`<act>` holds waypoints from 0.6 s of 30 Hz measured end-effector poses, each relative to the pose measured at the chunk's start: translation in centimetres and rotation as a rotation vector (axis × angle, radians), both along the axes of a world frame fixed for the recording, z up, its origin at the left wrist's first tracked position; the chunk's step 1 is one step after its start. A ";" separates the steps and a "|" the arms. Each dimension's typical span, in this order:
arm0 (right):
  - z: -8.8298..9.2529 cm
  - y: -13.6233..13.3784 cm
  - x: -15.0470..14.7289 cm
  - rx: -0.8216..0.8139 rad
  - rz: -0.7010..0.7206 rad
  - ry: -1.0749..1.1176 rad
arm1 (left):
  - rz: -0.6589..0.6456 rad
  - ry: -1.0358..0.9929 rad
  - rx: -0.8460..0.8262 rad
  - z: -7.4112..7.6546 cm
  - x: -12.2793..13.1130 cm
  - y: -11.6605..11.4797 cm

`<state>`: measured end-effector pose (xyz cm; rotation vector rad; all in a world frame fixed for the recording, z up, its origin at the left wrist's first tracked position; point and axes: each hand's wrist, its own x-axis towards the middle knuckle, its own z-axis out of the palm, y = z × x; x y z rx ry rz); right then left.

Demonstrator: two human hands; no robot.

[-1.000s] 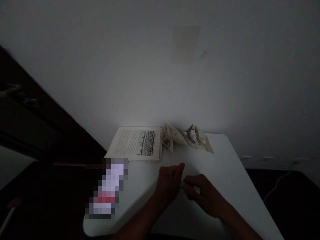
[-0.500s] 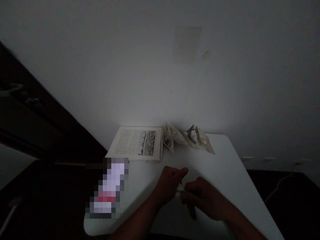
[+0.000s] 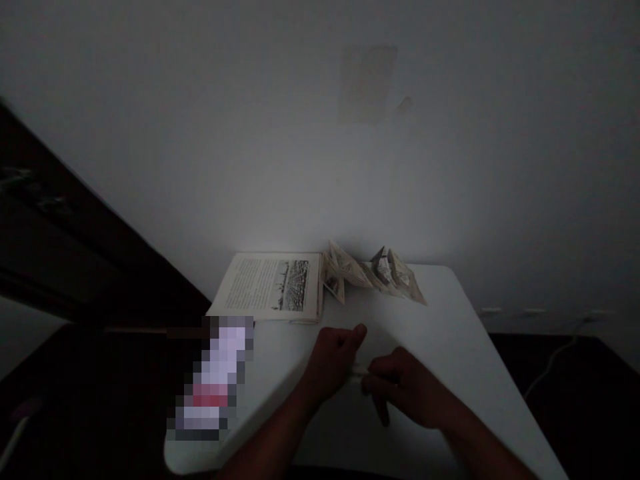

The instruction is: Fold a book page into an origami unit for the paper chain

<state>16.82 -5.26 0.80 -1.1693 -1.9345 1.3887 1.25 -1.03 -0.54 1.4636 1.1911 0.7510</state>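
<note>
Close together over the near part of the white table (image 3: pixel 425 333), both of my hands are closed on one small pale piece of folded paper (image 3: pixel 358 371). My left hand (image 3: pixel 333 360) grips its left end, thumb raised. At the other end my right hand (image 3: pixel 400 387) pinches it, with one finger pointing down. Only a narrow strip of the paper shows between them; the rest is hidden by my fingers. Beyond the hands, several folded paper shapes (image 3: pixel 350 265) made from printed pages stand in a row along the wall.
A printed book or stack of pages (image 3: pixel 250 287) with a picture lies at the table's back left. In front of it is a pixelated phone-like object (image 3: pixel 220 373). The wall (image 3: pixel 300 167) borders the table's back. A cable (image 3: pixel 550 363) hangs at the right; a dark door (image 3: pixel 60 220) stands left.
The view has shifted slightly. My hands hold nearly the same pose, and less of the pale paper shows between them.
</note>
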 end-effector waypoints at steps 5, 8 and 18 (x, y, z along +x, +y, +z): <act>-0.2 0.5 0.6 0.222 -0.163 -0.184 | 0.007 0.057 0.164 1.2 -1.1 0.4; -0.9 0.5 0.5 0.305 -0.266 -0.183 | -0.055 -0.067 0.024 0.8 -1.4 0.5; -1.7 -0.2 0.7 0.075 -0.348 0.021 | -0.215 -0.390 -0.062 0.8 -1.7 -0.4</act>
